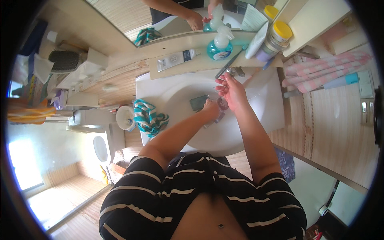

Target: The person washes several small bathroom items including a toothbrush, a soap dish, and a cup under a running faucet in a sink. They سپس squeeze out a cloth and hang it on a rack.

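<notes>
Over the white washbasin [192, 138], my left hand [212, 109] is low in the bowl with its fingers bent. Beside it are a flat dark green-grey piece [198, 103] and a small brownish round item [222, 103]; a small greyish-purple item [220, 118] shows under the hand. Whether the fingers grip any of these is hidden. Higher up, my right hand [232, 91] looks wet, its palm turned inward and its fingers loosely curled and apart. No object shows in it. The metal faucet [232, 71] is just beyond its fingertips.
Behind the basin, a ledge holds a white tube [175, 60], a blue soap pump bottle [220, 49], a dark toothbrush [230, 62] and a yellow-lidded jar [281, 31]. A teal-striped cloth [149, 118] drapes the basin's left edge. A pink checked towel [324, 70] hangs right.
</notes>
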`<action>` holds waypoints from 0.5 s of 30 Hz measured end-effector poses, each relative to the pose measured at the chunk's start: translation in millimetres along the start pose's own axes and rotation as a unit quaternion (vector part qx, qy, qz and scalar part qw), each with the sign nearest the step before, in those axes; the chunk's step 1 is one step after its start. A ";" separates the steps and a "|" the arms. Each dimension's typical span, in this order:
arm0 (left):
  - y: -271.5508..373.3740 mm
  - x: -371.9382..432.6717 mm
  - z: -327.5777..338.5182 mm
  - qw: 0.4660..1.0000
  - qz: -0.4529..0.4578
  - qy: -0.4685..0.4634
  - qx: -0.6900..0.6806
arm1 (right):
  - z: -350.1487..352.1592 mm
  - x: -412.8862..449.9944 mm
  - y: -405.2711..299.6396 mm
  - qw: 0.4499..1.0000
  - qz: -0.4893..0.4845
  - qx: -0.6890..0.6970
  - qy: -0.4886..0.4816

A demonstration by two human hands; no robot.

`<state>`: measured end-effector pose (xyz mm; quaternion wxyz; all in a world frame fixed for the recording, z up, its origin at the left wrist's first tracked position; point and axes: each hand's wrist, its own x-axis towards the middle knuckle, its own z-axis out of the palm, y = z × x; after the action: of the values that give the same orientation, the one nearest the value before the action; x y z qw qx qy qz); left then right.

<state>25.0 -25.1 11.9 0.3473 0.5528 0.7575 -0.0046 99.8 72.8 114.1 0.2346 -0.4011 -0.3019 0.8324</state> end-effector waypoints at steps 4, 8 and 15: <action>-39.1 -42.9 -9.3 0.995 0.030 -0.003 -0.090 | 1.3 25.6 9.9 0.996 -0.022 0.030 -0.076; -50.9 -57.9 -12.1 0.995 0.056 -0.027 -0.074 | -5.9 -15.9 13.0 0.997 -0.080 -0.022 -0.003; -81.0 -162.6 -63.6 0.969 0.110 0.219 -0.006 | -37.4 -89.3 97.2 0.968 -0.122 -0.217 0.035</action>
<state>-52.2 -167.4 116.0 0.1743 0.6185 0.7495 0.1592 166.4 -40.7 75.3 0.2518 -0.4317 -0.5138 0.6973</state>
